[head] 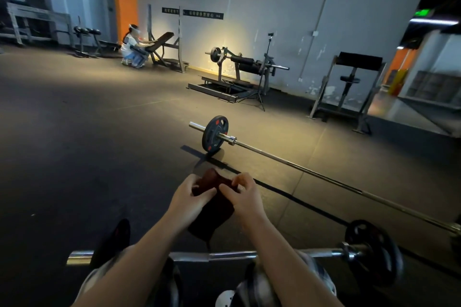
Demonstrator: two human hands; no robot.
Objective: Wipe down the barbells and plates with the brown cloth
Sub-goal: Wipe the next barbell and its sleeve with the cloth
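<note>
While both hands work the brown cloth (213,217), neither barbell is being touched, so the step in hand looks like readying the rag, not wiping. The left hand (189,197) pinches the cloth's upper edge with curled fingers. The right hand (245,194) pinches the same edge just beside it, and the rest of the cloth hangs down between the forearms. It hangs above the short chrome barbell (229,255), which lies across the floor (99,157) close to the person's knees, with a black plate (374,252) near its right end. A long barbell (299,167) lies farther out on a diagonal, and a dark plate with red marks (215,134) stands on its far end. To do this step well, I would fold the cloth into a flat pad that fills one palm, so a clean face meets the metal and no loose corner drags. The short bar is nearest and probably the sensible start: wrap the pad around the shaft and draw it along from the bare left sleeve toward the plate. The plate's cut-outs and rim will likely need a fingertip pushed into the cloth. The free hand should steady the bar, since it may roll.
</note>
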